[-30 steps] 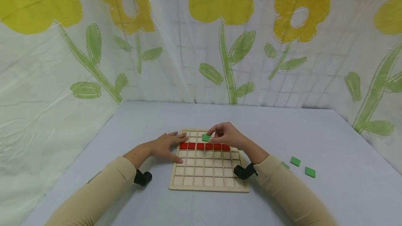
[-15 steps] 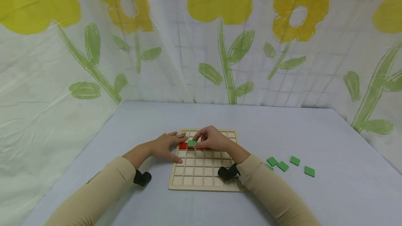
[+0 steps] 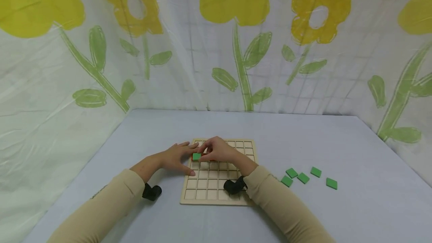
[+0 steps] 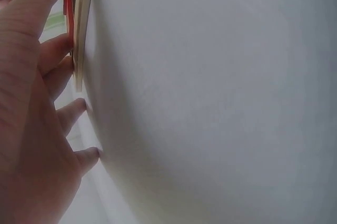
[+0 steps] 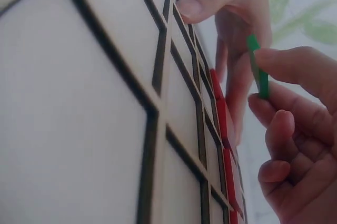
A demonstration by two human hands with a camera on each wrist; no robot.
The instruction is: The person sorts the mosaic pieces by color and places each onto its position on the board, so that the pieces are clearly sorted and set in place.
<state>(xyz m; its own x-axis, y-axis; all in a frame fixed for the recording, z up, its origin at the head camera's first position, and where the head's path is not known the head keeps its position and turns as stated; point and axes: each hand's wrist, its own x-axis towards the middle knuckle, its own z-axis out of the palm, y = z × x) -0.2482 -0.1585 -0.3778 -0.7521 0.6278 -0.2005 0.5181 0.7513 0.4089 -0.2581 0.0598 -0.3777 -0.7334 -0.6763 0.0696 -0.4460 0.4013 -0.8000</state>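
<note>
A wooden grid board (image 3: 216,202) lies on the table, with a row of red square tiles (image 5: 225,124) across it. Between thumb and index finger, my right hand (image 3: 221,150) pinches a green square tile (image 3: 196,156). The right wrist view shows this tile (image 5: 259,71) tilted on edge and apart from the board, near the row's left end. Most of the red row is hidden behind the right hand in the head view. My left hand (image 3: 176,158) rests at the board's left edge with spread fingers; two fingertips (image 4: 79,105) reach the table beside it.
Several loose green tiles (image 3: 303,178) lie on the table to the right of the board, close to the right sleeve (image 3: 281,201). A dark wrist camera (image 3: 234,186) sits over the board's lower right. Behind the table hangs a flowered curtain (image 3: 189,85).
My right hand has moved left along the board with the green tile, from over the upper middle to the red row's left end. More loose green tiles show now. The left hand stays put.
</note>
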